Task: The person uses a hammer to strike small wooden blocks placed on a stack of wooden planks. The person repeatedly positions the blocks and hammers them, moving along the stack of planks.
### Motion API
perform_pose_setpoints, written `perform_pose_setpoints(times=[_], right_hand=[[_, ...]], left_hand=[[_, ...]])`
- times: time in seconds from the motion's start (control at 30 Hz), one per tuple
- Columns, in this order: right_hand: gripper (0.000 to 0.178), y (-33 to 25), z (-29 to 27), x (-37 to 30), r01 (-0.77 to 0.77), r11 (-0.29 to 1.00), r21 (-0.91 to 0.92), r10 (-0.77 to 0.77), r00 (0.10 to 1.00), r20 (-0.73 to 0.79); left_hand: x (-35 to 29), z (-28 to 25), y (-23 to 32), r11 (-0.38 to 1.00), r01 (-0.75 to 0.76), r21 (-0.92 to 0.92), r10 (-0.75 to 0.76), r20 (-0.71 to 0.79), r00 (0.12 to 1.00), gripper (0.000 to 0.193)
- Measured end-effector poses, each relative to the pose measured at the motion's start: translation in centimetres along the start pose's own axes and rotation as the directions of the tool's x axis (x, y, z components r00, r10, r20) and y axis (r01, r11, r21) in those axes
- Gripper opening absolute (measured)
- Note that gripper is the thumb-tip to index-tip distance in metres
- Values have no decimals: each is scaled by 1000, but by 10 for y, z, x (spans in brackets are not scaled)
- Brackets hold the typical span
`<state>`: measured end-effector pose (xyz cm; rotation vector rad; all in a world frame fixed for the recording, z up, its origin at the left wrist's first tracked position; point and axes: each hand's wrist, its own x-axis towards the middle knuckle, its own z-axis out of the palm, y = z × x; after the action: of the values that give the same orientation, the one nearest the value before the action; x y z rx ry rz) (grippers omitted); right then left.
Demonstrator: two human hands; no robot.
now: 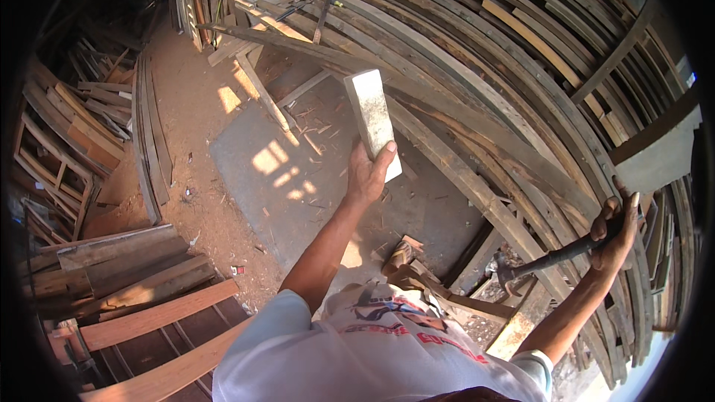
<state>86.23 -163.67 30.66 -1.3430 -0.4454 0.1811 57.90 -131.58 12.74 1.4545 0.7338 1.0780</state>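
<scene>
A pale, rectangular wooden block [370, 108] with dark smudges stands out in front of me, held near its lower end by my left hand [368, 176]. The thumb presses along one side of it. Off to the right, my right hand [615, 232] wraps round the dark handle of a claw hammer [555, 257]. The hammer's head points inward, to the left, over the ends of some boards. Block and hammer are well apart. A long wooden beam [462, 186] runs diagonally just beyond the block.
Long planks [477, 82] lie stacked along the far and right side. A wooden trestle [261, 93] stands at far centre. Lumber piles [126, 275] and an orange-brown board [160, 313] fill the lower left. Wood scraps [309, 141] litter the grey floor sheet [246, 149].
</scene>
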Motion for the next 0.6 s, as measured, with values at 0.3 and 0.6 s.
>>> perform_pose_setpoints(times=[0.3,0.6], right_hand=[[73,-20,37,68,241,918,314,-269,962,46],[62,-64,61,115,181,924,336,-298,891,341]], left_hand=[[192,45,82,870,-225,438,-8,469,883,72],[205,49,54,755,-519,399,173,643,746,46]])
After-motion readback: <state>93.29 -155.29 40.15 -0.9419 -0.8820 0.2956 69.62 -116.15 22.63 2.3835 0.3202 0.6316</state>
